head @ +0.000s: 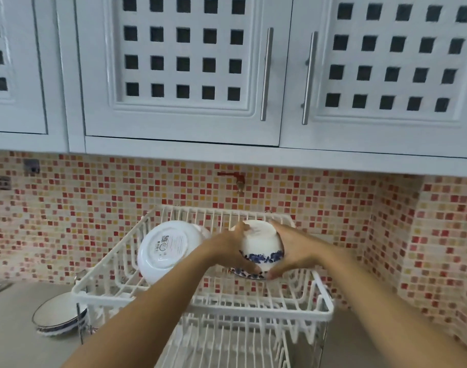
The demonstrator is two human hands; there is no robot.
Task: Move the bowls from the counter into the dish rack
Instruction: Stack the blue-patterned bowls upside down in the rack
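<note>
A white bowl with a blue floral band (261,244) is upside down over the upper tier of the white wire dish rack (325,312). My left hand (233,251) grips its left side and my right hand (293,248) grips its right side. Beneath it a blue-patterned rim of another dish (244,274) shows. A larger plain white bowl (166,248) leans on its side in the rack's left part, its base facing me. To the left of the rack, a stack of shallow blue-rimmed bowls (58,313) rests on the grey counter (12,338).
White cabinets with metal handles (266,75) hang low overhead. A red-and-yellow mosaic wall (94,208) stands close behind the rack, with a small tap (237,181) on it. The rack's lower tier (227,341) sits below my arms.
</note>
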